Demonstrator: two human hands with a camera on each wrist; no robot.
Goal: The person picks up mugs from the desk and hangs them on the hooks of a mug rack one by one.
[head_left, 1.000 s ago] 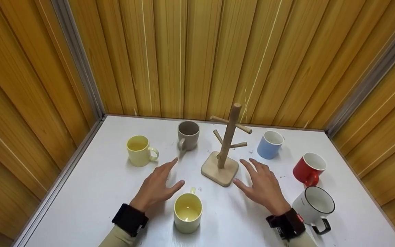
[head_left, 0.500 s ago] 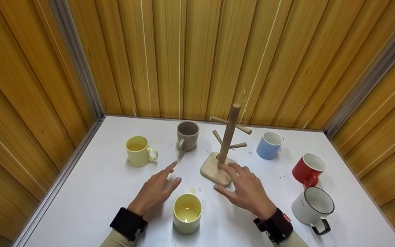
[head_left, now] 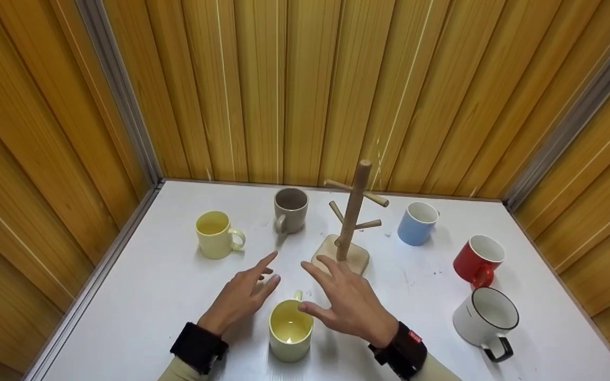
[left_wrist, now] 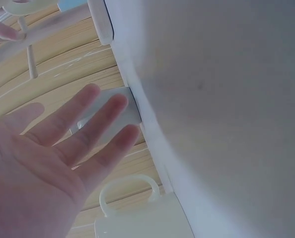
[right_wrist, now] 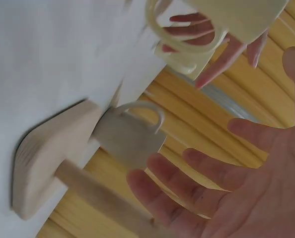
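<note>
A pale yellow mug [head_left: 290, 346] stands upright at the front middle, its handle pointing away from me. My right hand [head_left: 350, 301] hovers beside it with spread fingers, the thumb overlapping the mug's rim in the head view. Behind that hand rises a wooden mug tree [head_left: 351, 211] on a square base, its pegs bare. To the left of the front mug, my left hand [head_left: 239, 296] hangs over the table with its fingers extended and nothing in them. In the right wrist view the mug's handle [right_wrist: 184, 47] shows near the top, and the grey-brown mug [right_wrist: 130, 136] lies beyond.
A second yellow mug [head_left: 214, 235] stands at the left, the grey-brown mug at the back. On the right are a blue mug [head_left: 417, 225], a red mug [head_left: 475, 259] and a white mug [head_left: 485, 317] with a black rim. Wood-look panels [head_left: 305, 95] wall the table [head_left: 141, 296].
My right hand has moved left, from beside the mug tree's base to the front yellow mug. The left hand has barely moved; the mugs and the tree stay in place.
</note>
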